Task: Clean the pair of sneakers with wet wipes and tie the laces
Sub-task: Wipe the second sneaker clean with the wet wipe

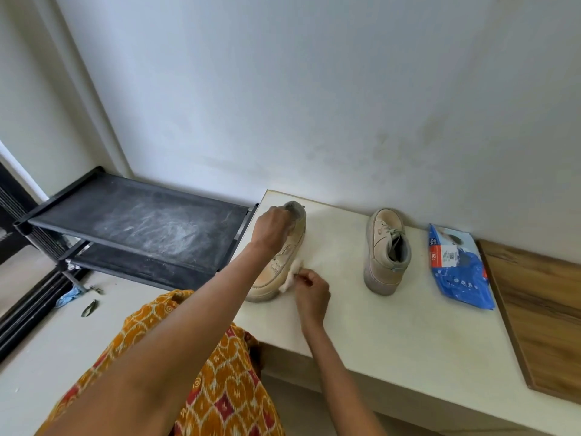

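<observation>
The near sneaker (279, 262) at the surface's (361, 325) left edge is gripped at its heel by the left hand (273, 229). A wet wipe (290, 276) is pinched in the right hand's (311, 297) curled fingers and pressed against its side.

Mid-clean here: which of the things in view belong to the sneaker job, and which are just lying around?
Part of the job:
- sneaker gripped at the heel by the left hand
- wet wipe pinched in the right hand
- second sneaker
- blue wipes pack

Just lying about:
- black shoe rack
- wooden board
- leaf scraps on the floor
</observation>
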Demonstrator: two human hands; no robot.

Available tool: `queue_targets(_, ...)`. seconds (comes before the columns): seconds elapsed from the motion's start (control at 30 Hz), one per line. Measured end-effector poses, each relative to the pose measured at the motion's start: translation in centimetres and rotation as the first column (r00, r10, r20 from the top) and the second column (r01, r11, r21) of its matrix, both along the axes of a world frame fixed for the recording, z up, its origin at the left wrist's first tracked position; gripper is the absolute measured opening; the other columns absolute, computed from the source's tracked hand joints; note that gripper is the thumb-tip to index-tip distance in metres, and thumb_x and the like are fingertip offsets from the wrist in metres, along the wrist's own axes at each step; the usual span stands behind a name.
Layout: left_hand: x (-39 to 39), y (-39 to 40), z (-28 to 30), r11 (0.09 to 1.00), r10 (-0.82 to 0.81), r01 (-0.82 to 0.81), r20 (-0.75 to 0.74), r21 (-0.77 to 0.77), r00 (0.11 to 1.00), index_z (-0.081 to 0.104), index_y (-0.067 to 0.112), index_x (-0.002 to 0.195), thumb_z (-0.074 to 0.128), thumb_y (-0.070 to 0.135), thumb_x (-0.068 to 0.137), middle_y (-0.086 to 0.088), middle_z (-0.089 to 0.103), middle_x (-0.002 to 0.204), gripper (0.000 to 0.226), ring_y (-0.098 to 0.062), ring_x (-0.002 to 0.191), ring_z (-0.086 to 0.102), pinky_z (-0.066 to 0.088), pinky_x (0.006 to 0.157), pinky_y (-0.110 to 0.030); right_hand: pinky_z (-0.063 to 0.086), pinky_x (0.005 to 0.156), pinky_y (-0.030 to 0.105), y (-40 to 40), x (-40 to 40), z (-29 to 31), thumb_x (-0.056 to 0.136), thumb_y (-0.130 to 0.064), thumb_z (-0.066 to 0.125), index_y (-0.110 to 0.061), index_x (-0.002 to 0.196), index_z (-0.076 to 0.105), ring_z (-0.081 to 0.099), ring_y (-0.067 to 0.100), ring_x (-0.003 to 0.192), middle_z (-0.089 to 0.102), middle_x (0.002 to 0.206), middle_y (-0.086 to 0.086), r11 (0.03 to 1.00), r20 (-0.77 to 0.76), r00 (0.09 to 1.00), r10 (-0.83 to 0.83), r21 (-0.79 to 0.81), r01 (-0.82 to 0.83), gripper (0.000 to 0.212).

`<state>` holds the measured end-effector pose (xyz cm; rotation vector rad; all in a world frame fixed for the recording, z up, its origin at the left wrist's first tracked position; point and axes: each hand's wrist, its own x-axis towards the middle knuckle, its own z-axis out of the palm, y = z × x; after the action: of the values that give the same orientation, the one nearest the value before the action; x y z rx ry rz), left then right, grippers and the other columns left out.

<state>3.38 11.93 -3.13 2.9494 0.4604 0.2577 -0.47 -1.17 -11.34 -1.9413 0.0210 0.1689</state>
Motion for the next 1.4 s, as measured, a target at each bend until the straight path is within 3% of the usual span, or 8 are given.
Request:
queue_targets(0.1,0.0,0.0,-0.1,1.0,-0.012,0.012,0.002,0.007,1.0,0.064,0.0,0.092,0.051,0.0,0.087,-0.013,0.061,0.099,0.013,-0.03,0.092,0.057,0.033,0.061,-0.031,0.045,0.074,0.027,0.8,4.3,1.5,0.087,-0.015,0.059,-0.017,0.091,0.073,0.065,0.025,0.093,0.073,0.097,0.005,0.99,-0.05,0.99,-0.135,0.045,0.137,0.015)
queue_targets(0.33,0.3,0.1,-0.7,1.0,-0.012,0.012,0.04,0.01,0.999,0.065,0.0,0.091,0.051,-0.006,0.085,-0.015,0.062,0.097,0.016,-0.032,0.09,0.057,0.043,0.064,-0.033,0.038,0.071,0.026,2.9,2.8,1.3,0.086,-0.008,0.057,-0.01,0.091,0.068,0.062,0.03,0.096,0.071,0.101,0.009,0.995,-0.046,0.994,-0.095,-0.004,0.095,0.013)
queue_targets(0.57,0.1,0.0,0.0,0.999,-0.032,0.033,0.032,-0.041,0.999,0.066,0.002,0.095,0.053,-0.005,0.083,-0.013,0.063,0.099,0.018,-0.03,0.092,0.058,0.039,0.064,-0.031,0.046,0.076,0.027,0.5,-0.9,1.0,0.086,-0.015,0.063,-0.014,0.088,0.068,0.061,0.017,0.086,0.07,0.091,0.003,0.987,0.006,0.987,0.161,-0.009,-0.161,0.006)
queue_targets(0.8,-1.0,-0.6,0.5,0.962,-0.25,0.249,0.001,-0.115,0.968,0.069,0.01,0.098,0.053,0.0,0.085,-0.006,0.06,0.103,0.023,-0.027,0.094,0.056,0.044,0.071,-0.035,0.043,0.075,0.028,-1.8,6.2,2.5,0.091,-0.014,0.052,-0.015,0.105,0.066,0.061,0.027,0.095,0.069,0.105,0.009,0.981,0.012,0.982,-0.19,0.029,0.19,0.02)
queue_targets(0.97,-1.2,-0.8,-0.4,0.944,-0.325,0.328,0.075,-0.028,0.943,0.066,0.012,0.094,0.051,-0.003,0.083,-0.003,0.059,0.098,0.023,-0.022,0.093,0.052,0.042,0.063,-0.033,0.041,0.072,0.03,-0.3,7.1,1.5,0.093,-0.01,0.045,-0.015,0.118,0.066,0.058,0.031,0.103,0.067,0.11,0.011,0.976,0.177,0.976,-0.13,-0.148,0.157,0.032)
queue_targets(1.13,-1.7,-0.8,-0.8,0.917,-0.397,0.386,0.128,0.1,0.909,0.068,0.01,0.088,0.06,-0.01,0.076,-0.003,0.061,0.095,0.025,-0.025,0.08,0.055,0.031,0.051,-0.029,0.05,0.07,0.042,-1.7,8.3,0.2,0.091,-0.016,0.048,-0.016,0.095,0.073,0.057,0.038,0.09,0.067,0.094,0.018,0.909,0.252,0.966,-0.054,-0.387,0.152,0.025)
queue_targets(1.27,-2.3,-1.2,-0.8,0.85,-0.495,0.453,0.114,0.269,0.861,0.07,0.016,0.078,0.078,-0.007,0.052,0.002,0.062,0.083,0.036,-0.021,0.063,0.056,0.029,0.045,-0.022,0.048,0.066,0.038,-2.1,10.1,0.6,0.091,-0.017,0.046,-0.018,0.098,0.073,0.058,0.039,0.089,0.068,0.092,0.018,0.909,0.265,0.958,-0.106,-0.365,0.201,0.027)
queue_targets(1.4,-2.3,-1.5,-0.9,0.774,-0.549,0.477,0.064,0.417,0.834,0.065,0.017,0.084,0.075,0.002,0.061,-0.001,0.059,0.079,0.029,-0.017,0.063,0.054,0.032,0.047,-0.026,0.043,0.059,0.035,-2.8,9.8,-0.6,0.093,-0.016,0.045,-0.016,0.097,0.071,0.058,0.038,0.085,0.065,0.088,0.018,0.859,0.315,0.949,0.034,-0.494,0.133,0.026)
